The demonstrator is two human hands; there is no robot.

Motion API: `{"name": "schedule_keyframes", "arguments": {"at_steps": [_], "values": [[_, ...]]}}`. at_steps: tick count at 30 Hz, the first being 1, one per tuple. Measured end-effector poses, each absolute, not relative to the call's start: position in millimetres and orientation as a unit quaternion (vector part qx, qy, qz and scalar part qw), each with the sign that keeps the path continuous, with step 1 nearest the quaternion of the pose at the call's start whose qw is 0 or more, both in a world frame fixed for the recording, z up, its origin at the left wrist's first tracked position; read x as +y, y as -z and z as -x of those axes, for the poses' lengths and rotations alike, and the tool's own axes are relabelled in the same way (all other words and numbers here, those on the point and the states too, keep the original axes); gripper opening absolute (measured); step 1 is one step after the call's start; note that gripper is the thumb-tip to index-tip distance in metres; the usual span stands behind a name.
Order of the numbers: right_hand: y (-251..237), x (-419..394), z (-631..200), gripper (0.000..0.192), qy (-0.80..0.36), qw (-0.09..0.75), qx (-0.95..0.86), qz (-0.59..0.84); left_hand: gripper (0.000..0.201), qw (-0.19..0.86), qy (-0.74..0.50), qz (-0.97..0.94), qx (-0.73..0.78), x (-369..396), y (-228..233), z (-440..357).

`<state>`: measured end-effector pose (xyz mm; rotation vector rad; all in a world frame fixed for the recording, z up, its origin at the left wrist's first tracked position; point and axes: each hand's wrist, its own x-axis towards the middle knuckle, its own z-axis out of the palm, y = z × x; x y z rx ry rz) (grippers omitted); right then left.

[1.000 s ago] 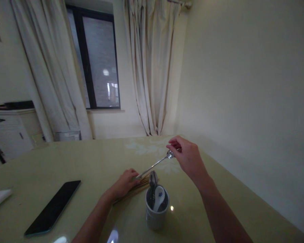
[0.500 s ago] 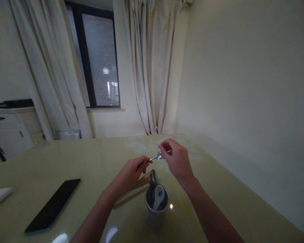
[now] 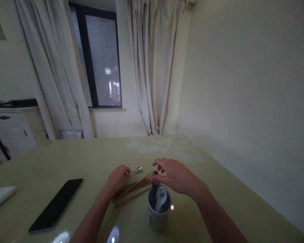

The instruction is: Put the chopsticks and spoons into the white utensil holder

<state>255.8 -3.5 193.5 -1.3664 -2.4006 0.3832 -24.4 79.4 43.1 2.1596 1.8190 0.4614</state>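
My left hand (image 3: 118, 179) is closed on the handle of a small metal spoon (image 3: 138, 169), whose bowl points right, low over the table. My right hand (image 3: 176, 173) is over the cup, thumb and fingers apart. Its thumb is at the metal spoon (image 3: 154, 179) standing in the cup and partly hides its bowl; whether they touch I cannot tell. In the grey-white cup (image 3: 157, 217) also leans a white ceramic spoon (image 3: 161, 197) with a blue flower. Several wooden chopsticks (image 3: 135, 189) lie on the table between my left hand and the cup.
On the pale green table (image 3: 86, 155), a dark phone (image 3: 57, 204) lies to the left. A white object (image 3: 1, 197) is at the far left edge. A wall (image 3: 255, 118) runs along the table's right side, and curtains (image 3: 154, 67) hang behind.
My hands have moved apart. The left has lowered the small spoon to the left; the right has let go of it and come down to the cup, its fingers opening.
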Motion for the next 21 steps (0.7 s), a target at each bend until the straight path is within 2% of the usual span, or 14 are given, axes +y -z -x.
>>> {"name": "schedule_keyframes", "arguments": {"at_steps": [8,15,21], "values": [[-189.7,0.5,-257.2,0.01,-0.129,0.146,-0.856,0.479,0.024,0.17,-0.181,-0.764,0.596,77.1,-37.1,11.9],[-189.6,1.9,-261.9,0.01,-0.158,0.163,-0.856,0.464,0.028,0.168,-0.21,-0.782,0.561,69.0,-55.0,-1.3],[-194.4,-2.2,-267.6,0.009,-0.196,0.187,-0.856,0.44,0.021,0.199,-0.178,-0.804,0.532,62.5,-54.1,-20.1]]}}
